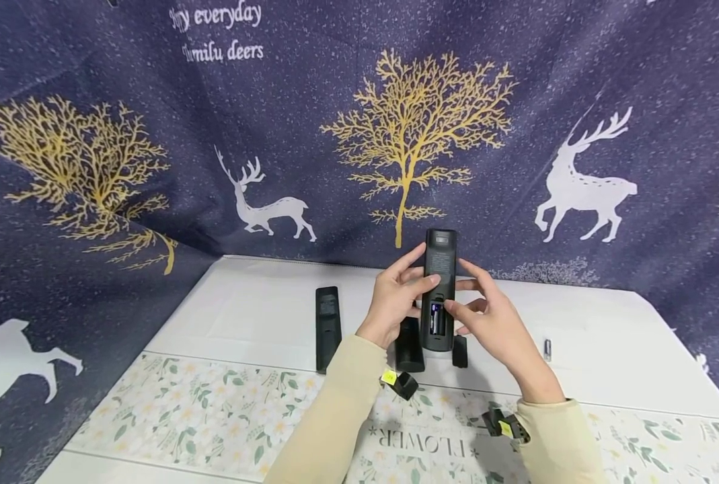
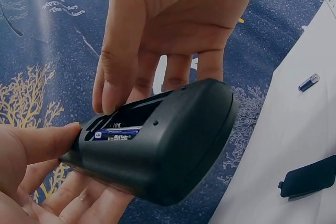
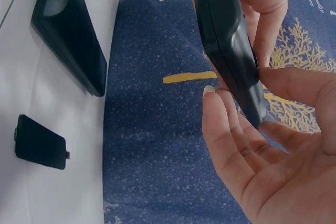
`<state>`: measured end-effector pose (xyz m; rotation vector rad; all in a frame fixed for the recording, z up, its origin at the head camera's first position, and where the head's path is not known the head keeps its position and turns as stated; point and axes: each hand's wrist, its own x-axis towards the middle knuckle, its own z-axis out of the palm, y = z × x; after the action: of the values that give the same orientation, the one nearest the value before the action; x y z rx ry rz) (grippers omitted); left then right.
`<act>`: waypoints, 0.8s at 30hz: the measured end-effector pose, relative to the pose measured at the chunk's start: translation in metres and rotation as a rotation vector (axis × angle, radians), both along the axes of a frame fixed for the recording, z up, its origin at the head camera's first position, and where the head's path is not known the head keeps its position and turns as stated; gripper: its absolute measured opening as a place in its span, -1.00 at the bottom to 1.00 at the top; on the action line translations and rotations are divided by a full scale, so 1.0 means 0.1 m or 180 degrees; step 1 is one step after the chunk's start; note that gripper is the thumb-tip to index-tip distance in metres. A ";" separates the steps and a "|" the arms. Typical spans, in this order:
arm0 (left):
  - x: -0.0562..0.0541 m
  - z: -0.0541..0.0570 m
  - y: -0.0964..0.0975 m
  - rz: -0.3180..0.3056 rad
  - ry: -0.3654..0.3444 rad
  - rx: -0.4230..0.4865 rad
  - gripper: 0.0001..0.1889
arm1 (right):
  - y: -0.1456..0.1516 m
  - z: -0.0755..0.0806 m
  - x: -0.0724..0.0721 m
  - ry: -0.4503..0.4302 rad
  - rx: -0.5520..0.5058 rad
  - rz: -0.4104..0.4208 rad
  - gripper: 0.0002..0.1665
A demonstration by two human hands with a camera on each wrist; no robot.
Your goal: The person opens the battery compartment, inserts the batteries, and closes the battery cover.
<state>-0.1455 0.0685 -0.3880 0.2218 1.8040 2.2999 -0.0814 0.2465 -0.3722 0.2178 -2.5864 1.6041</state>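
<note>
A black remote control (image 1: 440,262) is held up with its back towards me and its battery compartment uncovered. My left hand (image 1: 392,300) grips it from the left, thumb across the back above the compartment. From the other side my right hand (image 1: 491,319) holds the remote, its thumb at the compartment's upper edge and fingers by the side. In the left wrist view, one blue AAA battery (image 2: 119,133) lies in the compartment; the slot beside it looks empty, though the right thumb partly covers it. The right wrist view shows the remote's side (image 3: 228,40).
Two more black remotes, one at left (image 1: 327,329) and one behind the hands (image 1: 409,349), lie on the white table (image 1: 262,296). A battery cover (image 1: 459,351) lies near the held remote. Farther right is a loose battery (image 1: 547,349). A patterned cloth (image 1: 347,101) hangs behind.
</note>
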 end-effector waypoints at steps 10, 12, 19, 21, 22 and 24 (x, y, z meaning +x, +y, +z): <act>-0.01 0.00 0.00 0.0021 -0.0059 0.0018 -0.35 | 0.13 0.04 0.02 0.0148 0.0201 -0.0105 -0.27; -0.02 0.00 -0.01 0.0026 -0.0065 0.0014 -0.35 | 0.16 0.05 0.03 0.0158 0.0284 -0.0165 -0.30; -0.02 0.00 -0.01 0.0050 -0.0080 -0.0012 -0.34 | 0.26 0.07 0.03 0.0064 0.0513 -0.0367 -0.32; -0.01 0.00 -0.01 0.0058 -0.0083 -0.0013 -0.34 | 0.30 0.06 0.03 0.0037 0.0536 -0.0399 -0.33; -0.01 0.01 0.00 0.0060 -0.0083 -0.0010 -0.34 | 0.32 0.06 0.03 0.0030 0.0550 -0.0416 -0.33; -0.01 0.01 0.00 0.0061 -0.0084 -0.0005 -0.34 | 0.35 0.06 0.03 0.0017 0.0567 -0.0444 -0.33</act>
<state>-0.1466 0.0685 -0.3869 0.1740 1.8029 2.3031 -0.0786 0.2816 -0.3664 0.0521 -2.6749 1.3277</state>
